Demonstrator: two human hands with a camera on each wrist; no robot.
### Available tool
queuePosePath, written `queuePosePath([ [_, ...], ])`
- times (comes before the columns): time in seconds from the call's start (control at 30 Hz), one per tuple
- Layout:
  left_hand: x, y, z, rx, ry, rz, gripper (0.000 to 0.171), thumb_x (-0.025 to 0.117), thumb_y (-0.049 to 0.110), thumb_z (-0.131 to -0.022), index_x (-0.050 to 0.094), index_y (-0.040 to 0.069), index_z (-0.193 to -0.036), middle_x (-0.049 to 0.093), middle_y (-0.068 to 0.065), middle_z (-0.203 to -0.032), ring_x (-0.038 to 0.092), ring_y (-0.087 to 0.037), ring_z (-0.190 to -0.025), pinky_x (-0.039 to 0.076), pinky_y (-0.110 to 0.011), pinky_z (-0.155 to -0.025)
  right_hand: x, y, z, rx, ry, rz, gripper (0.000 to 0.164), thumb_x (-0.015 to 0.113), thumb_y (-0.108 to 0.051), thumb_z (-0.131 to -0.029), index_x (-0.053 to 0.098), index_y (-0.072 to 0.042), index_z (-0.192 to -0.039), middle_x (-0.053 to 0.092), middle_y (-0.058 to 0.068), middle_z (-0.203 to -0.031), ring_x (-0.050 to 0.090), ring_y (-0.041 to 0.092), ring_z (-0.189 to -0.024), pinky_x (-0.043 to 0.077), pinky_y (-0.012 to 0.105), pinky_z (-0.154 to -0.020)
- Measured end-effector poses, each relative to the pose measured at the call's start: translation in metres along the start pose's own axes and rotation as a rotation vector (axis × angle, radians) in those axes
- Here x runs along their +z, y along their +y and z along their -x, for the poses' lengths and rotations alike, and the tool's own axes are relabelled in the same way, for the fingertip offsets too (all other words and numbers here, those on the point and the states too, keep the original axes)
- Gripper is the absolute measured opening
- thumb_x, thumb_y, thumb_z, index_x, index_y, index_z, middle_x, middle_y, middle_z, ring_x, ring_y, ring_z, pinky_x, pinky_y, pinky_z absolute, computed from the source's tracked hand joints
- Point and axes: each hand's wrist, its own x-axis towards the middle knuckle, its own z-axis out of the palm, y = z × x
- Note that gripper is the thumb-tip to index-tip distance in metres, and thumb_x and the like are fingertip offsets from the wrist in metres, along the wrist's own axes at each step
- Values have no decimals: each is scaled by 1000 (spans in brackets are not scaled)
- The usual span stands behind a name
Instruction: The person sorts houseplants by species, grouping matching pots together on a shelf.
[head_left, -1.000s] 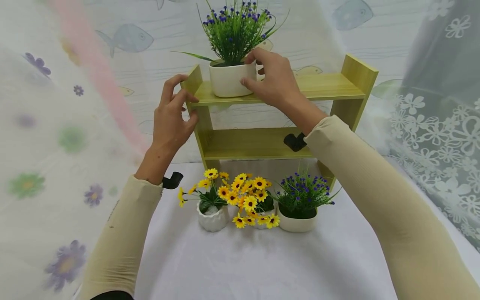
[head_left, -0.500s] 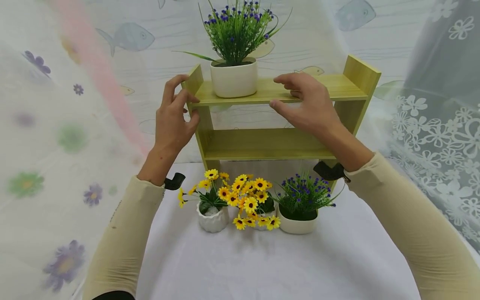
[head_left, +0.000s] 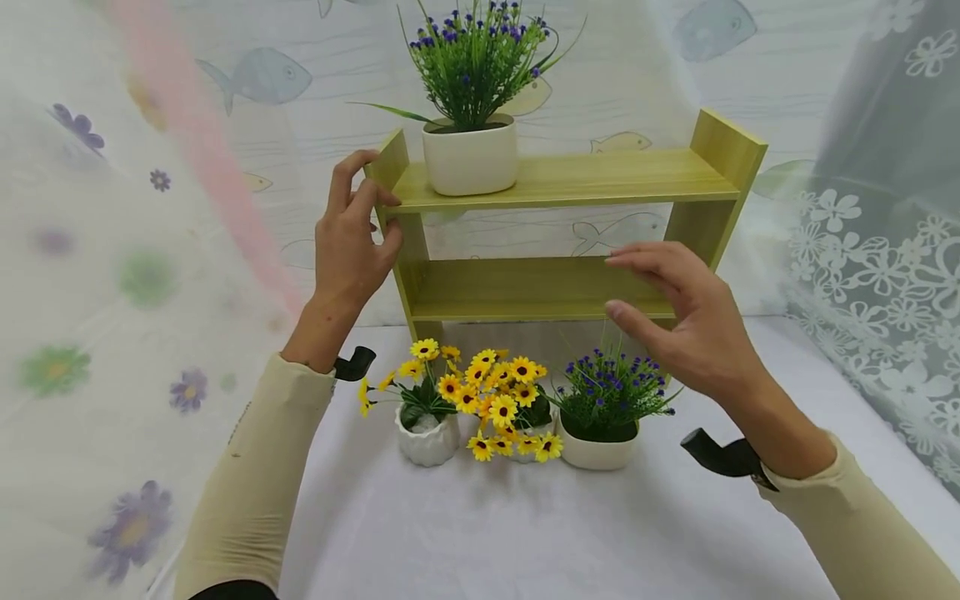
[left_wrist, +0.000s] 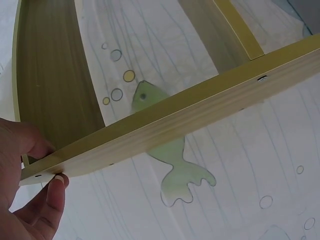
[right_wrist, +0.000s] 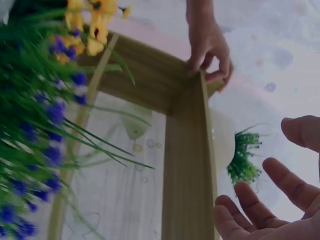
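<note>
My left hand (head_left: 351, 237) grips the left side panel of a yellow-green wooden shelf (head_left: 630, 177) at the top corner. In the left wrist view the thumb lies on the panel's inner face, with fingertips (left_wrist: 59, 181) on the outer face. A purple-flowered plant in a white oval pot (head_left: 471, 160) stands at the left end of the top board. My right hand (head_left: 693, 325) hangs in the air before the shelf's right half, thumb and fingers spread apart with nothing between them. Below it, on the table, is a second purple-flowered pot plant (head_left: 600, 452).
Two pots of yellow flowers stand in front of the shelf: a left one in a scalloped white pot (head_left: 427, 446) and a middle bunch (head_left: 502, 408). A white cloth (head_left: 480, 533) covers the table. Patterned curtains surround the shelf.
My right hand has let go of the white oval pot on the top board and moved right and down, away from it. My left hand has kept its hold on the shelf.
</note>
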Motion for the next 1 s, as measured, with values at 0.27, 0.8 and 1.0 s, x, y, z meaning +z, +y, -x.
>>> queuePosePath([
  [0.27,0,1,1,4,11,-8,14,64,1,-94,65,3,-107,39,6,-163,69,-30,-103,55,-37,-72,-4,-5,58,0,-13,101,54,81,11,-82,71,-11,-131,64,8,-138,54,11,-134,38,18,-111],
  [0.8,3,3,0,-9,27,-23,15,64,1,-92,64,1,-107,39,8,-163,67,-26,-89,53,-37,-71,-2,20,131,40,-180,170,52,87,3,-81,69,-29,-117,70,-16,-107,63,3,-93,49,17,-85],
  [1.0,2,3,1,-12,27,-22,15,64,2,-93,64,1,-107,39,7,-163,65,-26,-88,52,-37,-71,4,44,145,31,-247,268,49,87,-1,-82,71,-25,-121,69,-19,-100,64,0,-83,51,16,-74],
])
